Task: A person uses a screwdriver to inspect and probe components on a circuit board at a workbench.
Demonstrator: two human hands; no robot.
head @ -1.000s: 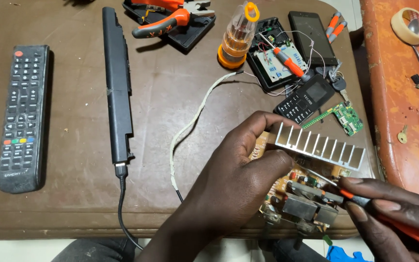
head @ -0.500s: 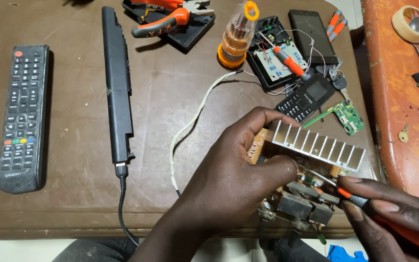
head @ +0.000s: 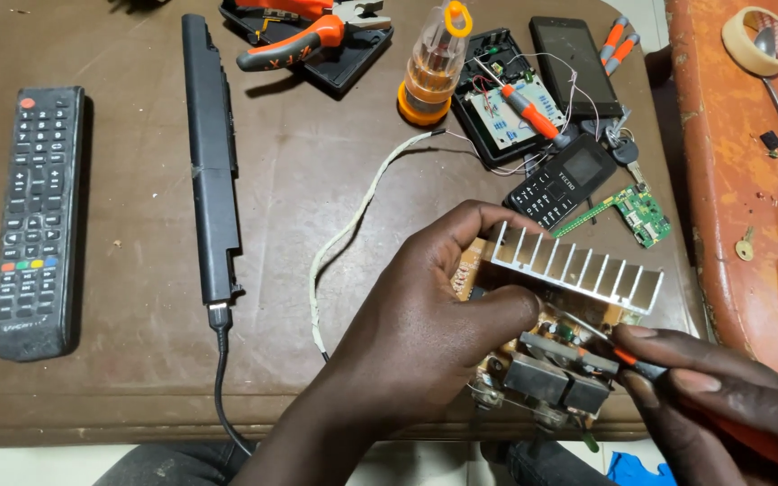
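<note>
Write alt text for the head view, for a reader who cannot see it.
A left hand grips a circuit board with a finned heat sink over a brown table, while the right hand pokes it with an orange screwdriver. A remote lies left.

Even, fairly bright light falls from above, leaving soft short shadows beside the remote control [head: 36, 220] and the long black bar [head: 212, 153]. The finned heat sink [head: 574, 267] glints. Focus is sharp mid-frame; edges perhaps bow slightly, the bottom corners dimmer.
</note>
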